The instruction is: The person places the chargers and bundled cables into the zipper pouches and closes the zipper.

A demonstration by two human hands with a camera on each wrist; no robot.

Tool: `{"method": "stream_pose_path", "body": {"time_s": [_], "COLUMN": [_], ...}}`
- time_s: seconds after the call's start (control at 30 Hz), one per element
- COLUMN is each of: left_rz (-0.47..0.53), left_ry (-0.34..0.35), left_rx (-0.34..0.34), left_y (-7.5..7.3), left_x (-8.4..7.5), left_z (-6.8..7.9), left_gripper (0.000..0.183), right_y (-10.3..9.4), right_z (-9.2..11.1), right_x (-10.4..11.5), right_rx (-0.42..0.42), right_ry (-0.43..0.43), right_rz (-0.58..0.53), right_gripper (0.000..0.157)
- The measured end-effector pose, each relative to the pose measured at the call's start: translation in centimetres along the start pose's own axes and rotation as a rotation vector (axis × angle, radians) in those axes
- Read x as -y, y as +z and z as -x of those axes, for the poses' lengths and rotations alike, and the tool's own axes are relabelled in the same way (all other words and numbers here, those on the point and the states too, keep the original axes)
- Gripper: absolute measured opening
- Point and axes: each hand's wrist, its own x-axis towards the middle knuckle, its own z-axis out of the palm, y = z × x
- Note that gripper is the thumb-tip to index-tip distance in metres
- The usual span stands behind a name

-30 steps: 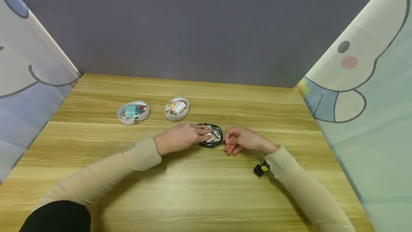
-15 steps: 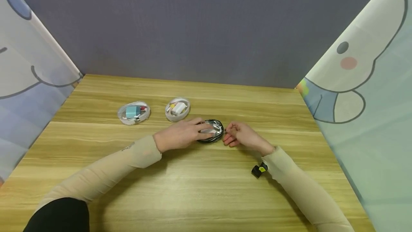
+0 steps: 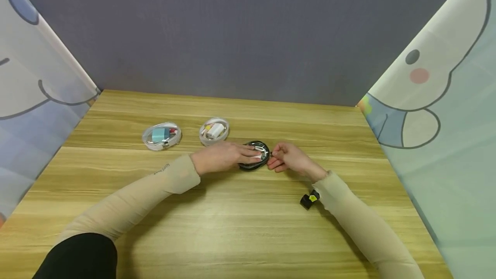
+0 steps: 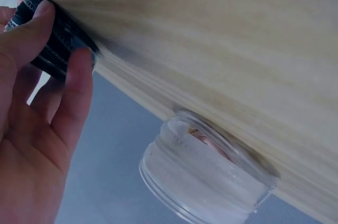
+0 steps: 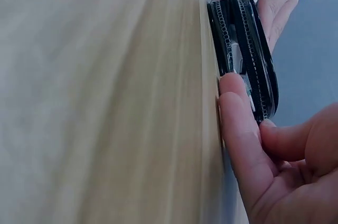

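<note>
A round clear pouch with black zippered edges (image 3: 253, 167) stands in the middle of the table, white items showing through its top. My left hand (image 3: 222, 158) holds it from the left, fingers over its top. In the left wrist view, thumb and fingers grip the black side (image 4: 63, 39). At the right end, my right hand (image 3: 288, 158) pinches the zipper pull between thumb and forefinger; the pull itself is mostly hidden by the fingertips. The right wrist view shows the zipper (image 5: 253, 55) parted near the right fingers, with white and silvery contents in the gap.
Behind and left on the wooden table (image 3: 232, 227) are two clear pouches: one with a light blue charger (image 3: 160, 135), one with a white charger (image 3: 215, 131). A black wrist camera (image 3: 309, 200) hangs by the right cuff. A grey panel (image 3: 232, 33) rises behind.
The black pouch has shifted slightly away from the person, both hands moving with it. The left fingers lie flatter over its top. The right hand keeps its pinch at the right end.
</note>
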Motion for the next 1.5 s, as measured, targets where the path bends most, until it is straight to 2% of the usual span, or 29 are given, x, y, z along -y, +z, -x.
{"method": "stream_pose_path", "body": {"time_s": [0.17,0.43,0.57,0.97,1.1,1.2,1.37,1.5], "left_rz": [0.003,0.02,0.028,0.026,0.03,0.004,-0.087,-0.158], "left_ry": [-0.022,-0.069,-0.081,-0.102,-0.138,-0.138,-0.075,-0.022], "left_rx": [-0.023,0.021,0.024,0.007,0.049,0.068,0.017,-0.002], "left_y": [0.1,-0.2,-0.4,-0.3,-0.5,-0.6,-0.6,-0.5], "left_x": [-0.1,0.0,0.0,-0.2,-0.3,-0.3,-0.3,-0.2], "left_z": [-0.1,-0.4,-0.4,-0.5,-0.5,-0.6,-0.7,-1.1], "left_gripper": [0.069,0.071,0.071,0.071,0.071,0.074,0.065,0.057], "right_y": [-0.2,-0.8,-0.8,0.2,0.0,-0.2,-0.5,-0.7], "right_z": [0.3,0.8,1.0,1.2,1.0,0.6,-0.5,-1.2], "right_x": [0.2,0.3,0.2,-0.2,-0.2,-0.2,0.1,0.4], "right_rx": [0.012,0.105,0.165,0.218,0.195,0.128,0.001,-0.028], "right_ry": [-0.014,-0.03,-0.028,-0.026,-0.027,-0.025,-0.032,-0.045], "right_rz": [0.043,0.074,0.062,-0.021,-0.031,-0.034,-0.014,0.011], "right_gripper": [0.012,0.012,0.013,0.013,0.015,0.015,0.017,0.017]}}
